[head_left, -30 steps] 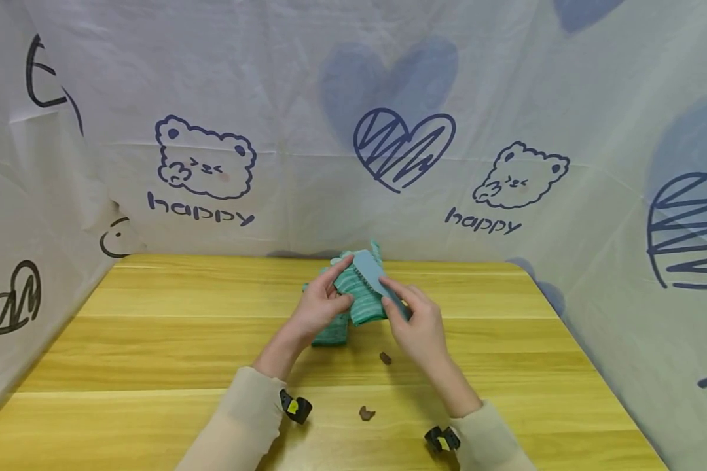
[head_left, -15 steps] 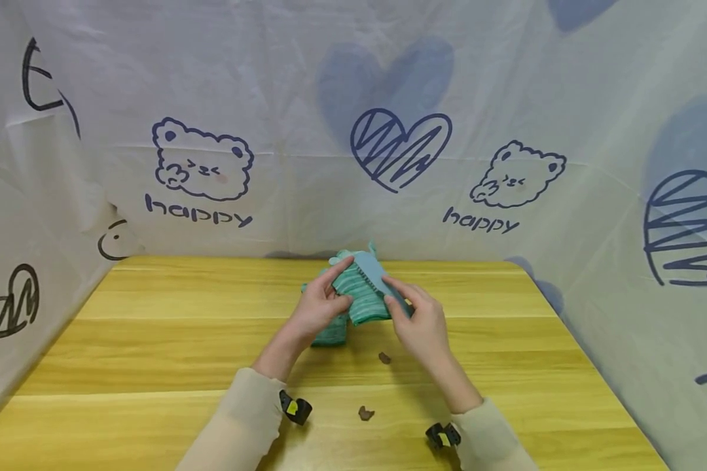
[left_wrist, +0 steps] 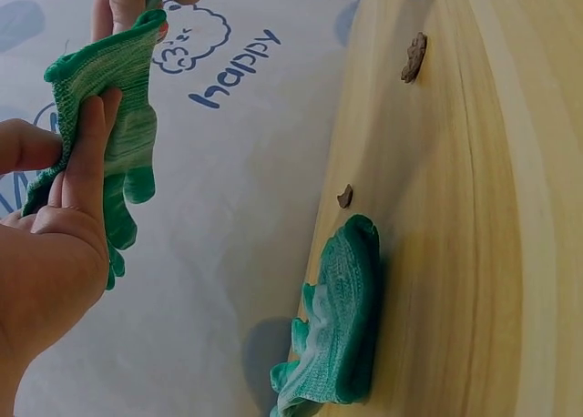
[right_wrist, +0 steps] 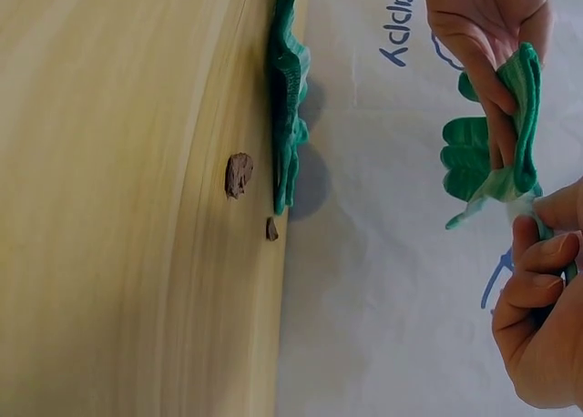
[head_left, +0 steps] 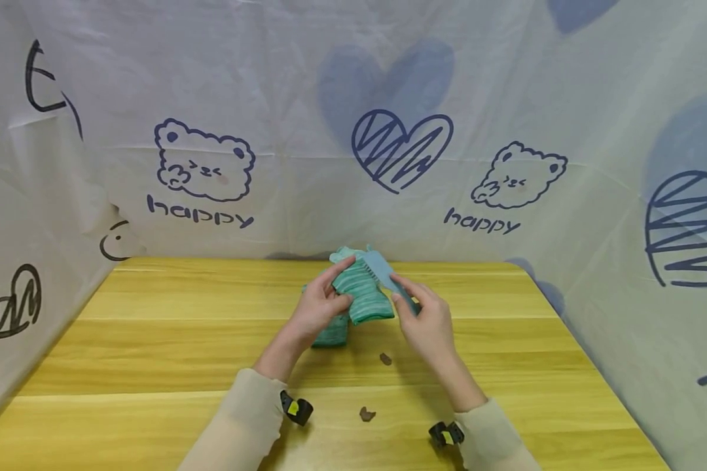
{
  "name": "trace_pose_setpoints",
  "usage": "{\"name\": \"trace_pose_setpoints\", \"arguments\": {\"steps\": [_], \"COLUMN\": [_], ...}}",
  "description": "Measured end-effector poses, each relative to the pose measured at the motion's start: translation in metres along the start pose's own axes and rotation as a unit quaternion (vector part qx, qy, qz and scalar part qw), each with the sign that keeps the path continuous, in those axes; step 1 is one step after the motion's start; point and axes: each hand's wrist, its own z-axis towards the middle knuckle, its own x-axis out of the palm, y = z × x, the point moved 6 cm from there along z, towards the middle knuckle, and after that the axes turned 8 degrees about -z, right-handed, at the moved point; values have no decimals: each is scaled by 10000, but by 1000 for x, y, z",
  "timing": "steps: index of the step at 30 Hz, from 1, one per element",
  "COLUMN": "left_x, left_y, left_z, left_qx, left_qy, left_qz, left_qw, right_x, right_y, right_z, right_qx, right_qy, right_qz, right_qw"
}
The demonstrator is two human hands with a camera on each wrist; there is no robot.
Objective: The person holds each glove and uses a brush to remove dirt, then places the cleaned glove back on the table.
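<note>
My left hand (head_left: 317,304) holds up a green striped knit glove (head_left: 359,291), thumb on its near face and other fingers partly hidden by the cloth. In the left wrist view the glove's (left_wrist: 132,153) fingers hang away from its dark green cuff. My right hand (head_left: 427,320) pinches the handle of a light blue brush (head_left: 381,267). Its short bristles face the glove, along the right edge of the knit. In the right wrist view, most of the brush is hidden behind the curled fingers (right_wrist: 533,289). A second green glove (left_wrist: 342,317) lies on the table behind my left hand.
Two brown crumbly bits lie on the wooden table (head_left: 182,353): a larger piece (head_left: 366,414) near the front and a smaller piece (head_left: 385,358) farther back. A white printed cloth (head_left: 306,190) hangs behind the table and along its sides.
My right hand and the brush have shifted slightly right across the glove, from its middle to its right edge. My left hand and the brown bits stay where they were.
</note>
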Motion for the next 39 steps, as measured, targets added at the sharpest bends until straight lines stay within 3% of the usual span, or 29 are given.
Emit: {"name": "trace_pose_setpoints", "arguments": {"steps": [9,14,24,31,39], "left_x": [0,-4,-13,-40,-75], "left_y": [-3,-7,-7,-9,-19], "left_z": [0,0,-1,-6,-4], "left_qx": [23,106,124,46,-219], "left_qy": [-4,-80,66,43,193], "left_qz": [-149,-346,-538,-68,409], "left_qw": [9999,9993,9985,10000,9987], "right_x": [-2,-8,-16,-27,-43], "right_y": [-8,-18,-26,-46,-75], "right_z": [2,6,6,7,11], "right_qx": [157,462,719,943,1300], "right_qy": [-51,-209,-212,-221,489], "right_qz": [-31,-58,342,506,-86], "right_qw": [9999,9987,9966,9940,9903]}}
